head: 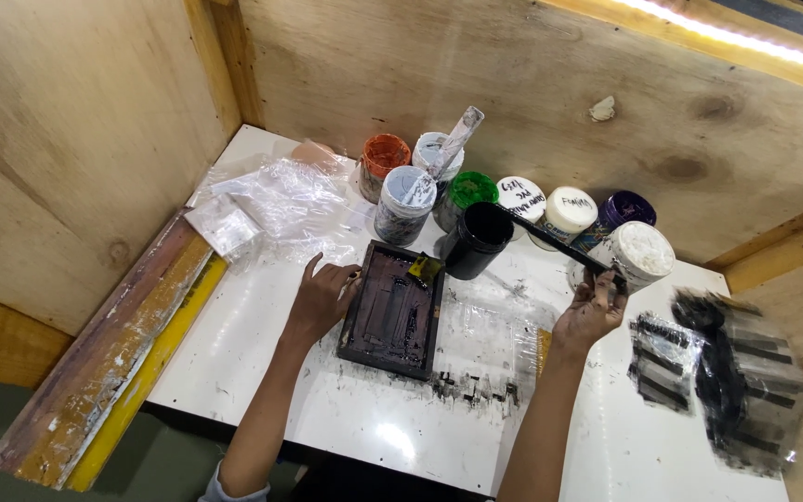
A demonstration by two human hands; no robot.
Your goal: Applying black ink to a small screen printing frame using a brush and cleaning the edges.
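Note:
My left hand [322, 296] rests on the left edge of a small dark printing frame [392, 310] smeared with black ink, steadying it on the white table [253, 344]. My right hand [592, 307] grips the end of a long black stick [550, 240]. The stick's far end reaches into an open black ink pot [476, 240] just behind the frame. A yellowish dab [425, 268] sits at the frame's top right corner.
Several paint pots stand at the back: orange [383, 156], green [469, 191], white-lidded [521, 198] and purple [626, 209]. Crumpled clear plastic [281, 204] lies back left. Ink-stained plastic sheets [727, 372] lie at the right. Plywood walls [76, 139] enclose the table.

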